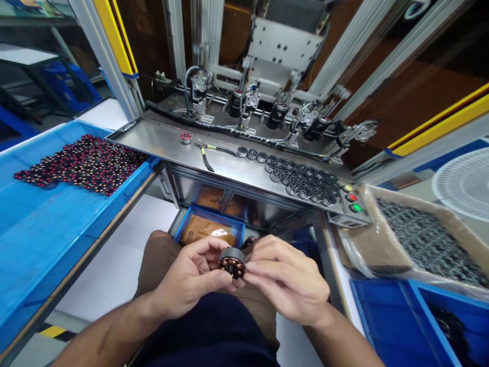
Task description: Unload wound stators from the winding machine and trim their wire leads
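Note:
A round motor stator (232,261) with copper windings sits over my lap, its wound face tilted toward me. My left hand (194,272) is closed around its left side, with the thumb along the lower edge. At its right rim, my right hand (284,275) has thumb and fingertips pinched together; whether they grip a thin wire end or the rim itself is too small to make out. Beyond my hands, a pair of cutting pliers (206,155) lies on the metal ledge (233,171). Left of the pliers stands one stator with red parts (186,138).
A blue tray (46,224) at left holds many wound stators (91,165). Dark unwound cores (305,178) crowd the ledge's right side, near a button box (353,201). Winding machinery (277,114) stands behind. At right are a lined carton (431,239) and a blue bin (385,316).

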Motion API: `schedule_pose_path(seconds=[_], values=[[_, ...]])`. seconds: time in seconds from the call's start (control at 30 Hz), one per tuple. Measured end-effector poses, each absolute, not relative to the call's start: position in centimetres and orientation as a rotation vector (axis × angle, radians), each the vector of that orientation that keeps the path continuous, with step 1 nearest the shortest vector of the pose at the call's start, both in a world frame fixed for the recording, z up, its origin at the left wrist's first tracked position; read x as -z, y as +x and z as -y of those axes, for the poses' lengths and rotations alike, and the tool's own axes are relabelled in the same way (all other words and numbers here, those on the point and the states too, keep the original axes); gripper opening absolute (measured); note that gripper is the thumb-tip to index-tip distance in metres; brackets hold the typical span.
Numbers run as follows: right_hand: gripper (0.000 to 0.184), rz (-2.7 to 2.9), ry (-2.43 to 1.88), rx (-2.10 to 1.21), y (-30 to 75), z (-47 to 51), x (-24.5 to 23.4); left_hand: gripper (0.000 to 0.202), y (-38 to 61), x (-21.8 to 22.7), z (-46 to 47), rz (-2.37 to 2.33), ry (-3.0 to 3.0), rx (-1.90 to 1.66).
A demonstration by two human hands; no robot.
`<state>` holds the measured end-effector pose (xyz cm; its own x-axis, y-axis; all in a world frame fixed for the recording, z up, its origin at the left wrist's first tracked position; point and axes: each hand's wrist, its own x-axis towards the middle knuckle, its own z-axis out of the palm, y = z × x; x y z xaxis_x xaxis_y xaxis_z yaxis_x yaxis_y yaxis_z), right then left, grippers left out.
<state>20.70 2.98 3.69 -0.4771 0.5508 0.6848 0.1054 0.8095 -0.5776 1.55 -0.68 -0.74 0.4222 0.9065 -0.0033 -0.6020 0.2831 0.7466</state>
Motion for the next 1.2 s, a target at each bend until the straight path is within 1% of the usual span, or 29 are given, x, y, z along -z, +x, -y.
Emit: schedule_pose_path(seconds=[0.1, 0.27, 0.33, 0.4, 0.43, 0.5, 0.53, 0.57, 0.63, 0.67, 0.77, 0.87, 0.93, 0.97, 1.0, 1.1, 1.13, 1.2], values=[[0.017, 1.963, -0.572, -0.625, 20.5, -2.5, -3.9, 0.03, 1.5, 0.9, 0.8, -0.456, 0.807, -1.104], [0.011, 1.82, -0.699, -0.789, 20.0, -2.2, -4.3, 0.057, 1.6, 0.6, 0.2, -0.339, 0.889, -1.326], [0.01, 1.804, -0.658, -0.847, 19.9, -2.3, -4.5, 0.059, 1.7, 0.4, -0.3, -0.331, 0.808, -1.332], [0.009, 1.821, -0.591, -0.87, 20.0, -2.4, -4.5, 0.046, 1.8, 0.2, -1.0, -0.326, 0.715, -1.138], [0.009, 1.833, -0.569, -0.87, 20.1, -2.5, -4.6, 0.046, 1.7, 0.2, -1.3, -0.292, 0.685, -0.974], [0.01, 1.861, -0.56, -0.847, 20.4, -2.5, -4.7, 0.056, 1.7, 0.2, -1.7, -0.185, 0.676, -0.673], [0.01, 1.874, -0.568, -0.828, 20.5, -2.5, -4.7, 0.057, 1.6, 0.2, -1.7, -0.15, 0.686, -0.596], [0.011, 1.885, -0.581, -0.806, 20.6, -2.5, -4.8, 0.052, 1.6, 0.1, -1.7, -0.155, 0.702, -0.581], [0.011, 1.889, -0.623, -0.755, 20.7, -2.4, -5.0, 0.036, 1.5, 0.0, -1.3, -0.239, 0.741, -0.688], [0.011, 1.88, -0.651, -0.731, 20.7, -2.3, -5.1, 0.033, 1.5, -0.1, -1.1, -0.285, 0.756, -0.762], [0.011, 1.834, -0.73, -0.695, 20.4, -2.0, -5.5, 0.037, 1.6, -0.4, -0.4, -0.374, 0.782, -0.993], [0.012, 1.79, -0.767, -0.726, 20.1, -1.9, -5.5, 0.031, 1.6, -0.8, -0.4, -0.35, 0.746, -1.202], [0.012, 1.795, -0.726, -0.769, 20.1, -1.8, -5.4, 0.032, 1.6, -0.8, -0.8, -0.328, 0.696, -1.249], [0.013, 1.812, -0.683, -0.792, 20.2, -1.9, -5.3, 0.032, 1.7, -0.8, -1.0, -0.333, 0.679, -1.196], [0.013, 1.832, -0.634, -0.81, 20.3, -1.9, -5.1, 0.033, 1.7, -0.7, -1.3, -0.33, 0.673, -1.07], [0.015, 1.871, -0.559, -0.832, 20.7, -2.0, -4.9, 0.059, 1.8, -0.4, -1.6, -0.226, 0.69, -0.565], [0.016, 1.877, -0.565, -0.826, 20.9, -2.0, -4.9, 0.059, 1.8, -0.3, -1.6, -0.196, 0.701, -0.491], [0.016, 1.887, -0.601, -0.794, 21.0, -1.8, -5.0, 0.041, 1.8, -0.2, -1.2, -0.21, 0.733, -0.566]])
